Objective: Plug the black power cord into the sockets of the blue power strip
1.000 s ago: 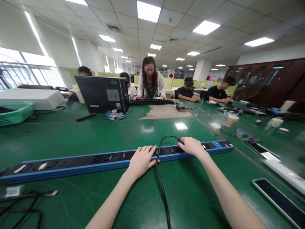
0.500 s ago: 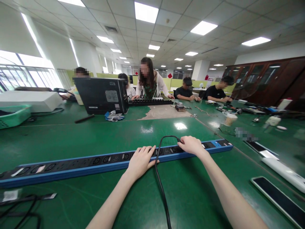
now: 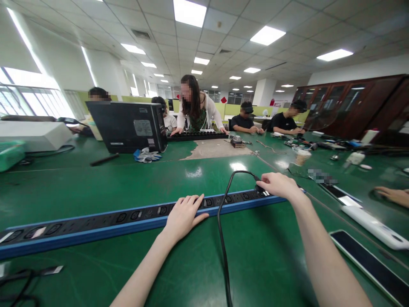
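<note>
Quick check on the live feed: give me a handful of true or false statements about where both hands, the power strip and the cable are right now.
1. The left hand lies flat on the long blue power strip. True.
2. The right hand grips a black plug at the strip. True.
3. The black cable runs off to the far left end of the strip. False: it loops up from the plug and comes back toward the camera between the two arms.
4. The strip lies on a bare wooden table. False: the table top is green.
5. A white power strip lies to the right. True.
</note>
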Available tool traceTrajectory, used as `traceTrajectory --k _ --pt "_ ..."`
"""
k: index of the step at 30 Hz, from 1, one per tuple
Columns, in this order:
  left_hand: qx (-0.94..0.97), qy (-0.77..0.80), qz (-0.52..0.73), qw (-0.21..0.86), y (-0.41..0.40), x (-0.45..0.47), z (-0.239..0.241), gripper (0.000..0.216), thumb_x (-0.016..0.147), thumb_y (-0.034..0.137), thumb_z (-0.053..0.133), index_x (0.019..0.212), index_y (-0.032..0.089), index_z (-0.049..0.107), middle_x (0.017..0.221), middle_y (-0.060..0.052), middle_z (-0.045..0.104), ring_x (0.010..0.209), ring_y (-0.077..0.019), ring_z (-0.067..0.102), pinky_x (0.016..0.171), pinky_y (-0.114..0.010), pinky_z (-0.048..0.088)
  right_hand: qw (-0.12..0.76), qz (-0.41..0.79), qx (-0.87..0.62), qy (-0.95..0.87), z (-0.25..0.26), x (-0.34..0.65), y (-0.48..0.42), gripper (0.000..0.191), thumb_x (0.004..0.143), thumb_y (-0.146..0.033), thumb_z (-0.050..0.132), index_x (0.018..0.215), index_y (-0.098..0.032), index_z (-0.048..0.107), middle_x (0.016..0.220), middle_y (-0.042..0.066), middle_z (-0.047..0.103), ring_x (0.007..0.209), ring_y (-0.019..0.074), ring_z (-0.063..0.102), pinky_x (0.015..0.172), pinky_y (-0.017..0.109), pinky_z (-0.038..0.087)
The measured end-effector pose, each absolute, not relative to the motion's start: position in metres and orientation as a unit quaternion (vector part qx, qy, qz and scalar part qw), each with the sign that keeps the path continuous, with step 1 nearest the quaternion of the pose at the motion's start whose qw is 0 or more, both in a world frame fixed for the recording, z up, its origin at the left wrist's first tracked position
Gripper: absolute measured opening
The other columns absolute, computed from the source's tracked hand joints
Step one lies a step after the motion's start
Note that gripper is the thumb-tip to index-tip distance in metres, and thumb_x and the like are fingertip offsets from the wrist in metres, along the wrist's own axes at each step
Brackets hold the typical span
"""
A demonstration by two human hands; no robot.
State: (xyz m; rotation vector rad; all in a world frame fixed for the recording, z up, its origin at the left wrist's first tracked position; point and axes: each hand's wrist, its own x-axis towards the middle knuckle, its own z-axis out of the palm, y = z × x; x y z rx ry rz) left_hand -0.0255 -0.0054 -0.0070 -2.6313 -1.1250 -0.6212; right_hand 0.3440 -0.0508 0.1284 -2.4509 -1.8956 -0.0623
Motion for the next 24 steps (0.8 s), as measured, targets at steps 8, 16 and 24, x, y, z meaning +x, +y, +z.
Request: traceTrajectory --k 8,16,24 --pt "-0.894 -0.377 -0.219 0.100 -0.005 -0.026 -0.007 0.065 0.098 0.062 0.041 0.151 0.024 0.043 0.134 -0.012 0.061 0.122 -0.0281 0.055 0.103 -0.042 0.041 0.062 0.037 -0.771 -0.633 0.101 0.362 -0.033 0.034 0.090 -0.052 0.058 0.089 -0.021 0.071 0.088 0.009 0.075 0.081 0.0209 0.070 0.071 0.027 0.049" --pt "-0.894 -0.378 -0.219 0.099 -0.006 -0.025 -0.007 0.065 0.098 0.062 0.041 0.151 0.025 0.042 0.134 -0.012 0.061 0.123 -0.0281 0.055 0.102 -0.042 0.041 0.231 0.330 -0.729 -0.554 0.086 0.360 -0.025 0.026 0.093 -0.027 0.057 0.115 -0.013 0.057 0.076 0.011 0.076 0.066 0.0195 0.074 0.064 0.027 0.059" --pt "-0.894 -0.380 -0.218 0.098 -0.004 -0.026 -0.008 0.066 0.098 0.062 0.042 0.151 0.025 0.042 0.134 -0.012 0.061 0.123 -0.0280 0.055 0.103 -0.042 0.041 0.307 0.384 -0.713 -0.501 0.083 0.373 -0.028 0.041 0.093 -0.054 0.055 0.109 -0.016 0.058 0.080 0.013 0.076 0.074 0.0212 0.075 0.066 0.028 0.059"
